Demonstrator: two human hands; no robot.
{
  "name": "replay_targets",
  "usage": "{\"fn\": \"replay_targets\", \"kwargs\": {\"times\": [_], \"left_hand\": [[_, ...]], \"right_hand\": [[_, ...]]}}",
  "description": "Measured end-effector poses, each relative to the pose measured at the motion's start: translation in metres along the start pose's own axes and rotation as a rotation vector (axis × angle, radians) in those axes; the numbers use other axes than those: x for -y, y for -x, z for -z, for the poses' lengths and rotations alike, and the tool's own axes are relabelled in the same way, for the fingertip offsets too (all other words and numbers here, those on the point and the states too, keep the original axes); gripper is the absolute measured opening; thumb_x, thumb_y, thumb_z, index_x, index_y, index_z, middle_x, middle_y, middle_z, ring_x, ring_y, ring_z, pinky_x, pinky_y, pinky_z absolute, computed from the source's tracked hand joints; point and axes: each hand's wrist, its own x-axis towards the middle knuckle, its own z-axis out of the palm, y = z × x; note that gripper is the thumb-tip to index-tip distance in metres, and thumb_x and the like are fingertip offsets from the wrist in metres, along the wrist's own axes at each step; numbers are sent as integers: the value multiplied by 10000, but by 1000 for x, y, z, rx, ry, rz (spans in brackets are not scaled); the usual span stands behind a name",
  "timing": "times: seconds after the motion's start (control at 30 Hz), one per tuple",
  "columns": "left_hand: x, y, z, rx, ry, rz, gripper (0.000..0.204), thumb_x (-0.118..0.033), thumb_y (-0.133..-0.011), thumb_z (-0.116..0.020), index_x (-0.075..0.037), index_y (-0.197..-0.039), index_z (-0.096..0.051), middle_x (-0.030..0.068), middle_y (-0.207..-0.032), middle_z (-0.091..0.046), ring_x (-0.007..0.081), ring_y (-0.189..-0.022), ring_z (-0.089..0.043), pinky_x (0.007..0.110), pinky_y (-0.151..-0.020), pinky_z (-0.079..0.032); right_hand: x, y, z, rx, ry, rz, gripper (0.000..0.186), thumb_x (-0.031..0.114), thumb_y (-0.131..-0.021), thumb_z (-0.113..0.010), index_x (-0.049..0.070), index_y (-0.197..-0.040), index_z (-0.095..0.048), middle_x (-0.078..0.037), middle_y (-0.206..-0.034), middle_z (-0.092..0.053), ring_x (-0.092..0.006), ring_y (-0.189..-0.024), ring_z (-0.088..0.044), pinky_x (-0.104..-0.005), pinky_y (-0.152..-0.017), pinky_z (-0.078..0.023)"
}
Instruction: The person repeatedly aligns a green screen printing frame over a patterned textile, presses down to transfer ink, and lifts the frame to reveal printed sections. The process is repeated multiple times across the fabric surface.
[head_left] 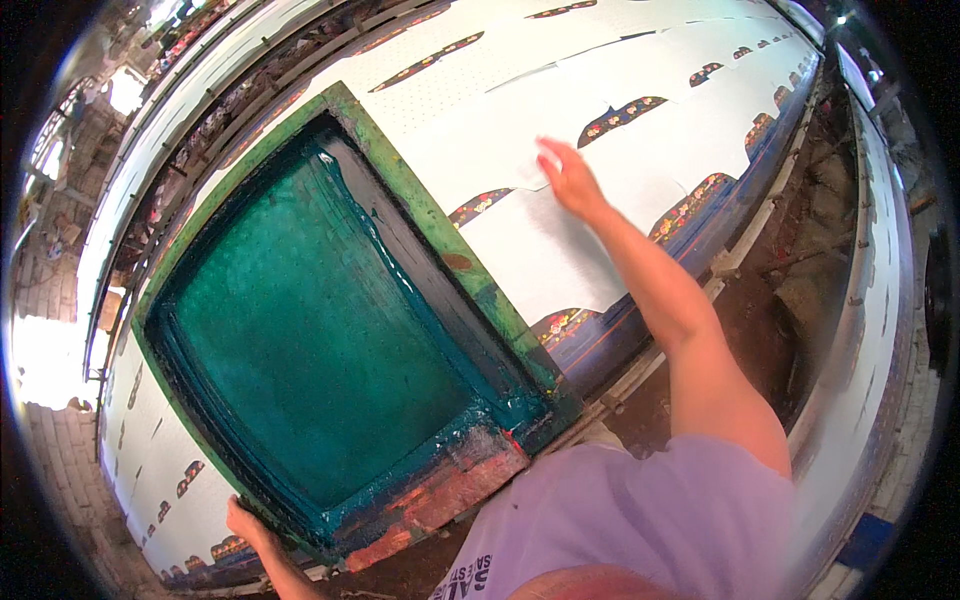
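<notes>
We are seeing the green frame (430, 220) lying over the white cloth (540, 245) toward nine o'clock, teal ink (310, 330) covering its inside. Our left hand (245, 520) is touching its edge at seven o'clock, fingers partly hiding; we cannot tell their grip. Our right hand (574, 182) is hovering toward two o'clock, its fingers blurring, so we cannot tell whether together or apart.

Right arm (683, 318) extended forward, right hand (573, 183) blurred, fingers (563, 153) parted, left forearm (283, 572) low, left hand (243, 518) curled
</notes>
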Motion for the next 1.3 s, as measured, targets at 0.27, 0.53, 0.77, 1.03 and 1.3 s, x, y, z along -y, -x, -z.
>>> {"fn": "replay_targets", "kwargs": {"times": [0.27, 0.53, 0.77, 1.03, 1.3], "left_hand": [[-4, 9, -8, -35, -79, -179, 434, -303, -1064, -603, 72, -863, -686, 69, -793, -666, 182, -692, -589, 412, -664, -479], [-17, 0, -10, -42, -5, -36, 476, -353, -1052, -635, 84, -877, -708, 70, -807, -684, 196, -684, -611, 411, -659, -500], [-66, 9, -11, 158, 210, 129, 558, -541, -1060, -659, -21, -906, -795, 73, -838, -761, 213, -688, -705, 388, -687, -567], [-44, 14, -2, 362, 560, 196, 601, -597, -1035, -673, -6, -1058, -783, 111, -983, -820, 231, -821, -782, 364, -793, -622], [-66, 21, -44, 506, 637, 225, 703, -642, -1061, -556, 11, -1095, -815, 118, -952, -829, 239, -792, -776, 361, -775, -628]], "right_hand": [[135, 169, 33, 647, -538, -588, 537, 445, -1189, -526, 91, -1581, -623, -58, -1251, -747, -128, -1083, -663, -364, -962, -564], [163, 220, 6, 385, -1097, -570, 628, 441, -1172, -562, -7, -1612, -573, -80, -1532, -663, -193, -1406, -575, -364, -1209, -438], [188, 163, 53, 430, -1123, -591, 580, 457, -1153, -575, 38, -1549, -639, -80, -1424, -723, -176, -1250, -661, -372, -1128, -499], [218, 128, 95, 456, -997, -485, 543, 427, -1144, -604, 33, -1510, -680, -77, -1387, -751, -184, -1248, -689, -358, -1111, -517], [201, 133, 91, 270, -743, -354, 600, 441, -1071, -732, -20, -1455, -716, -97, -1383, -753, -189, -1295, -652, -348, -1164, -448]]}}
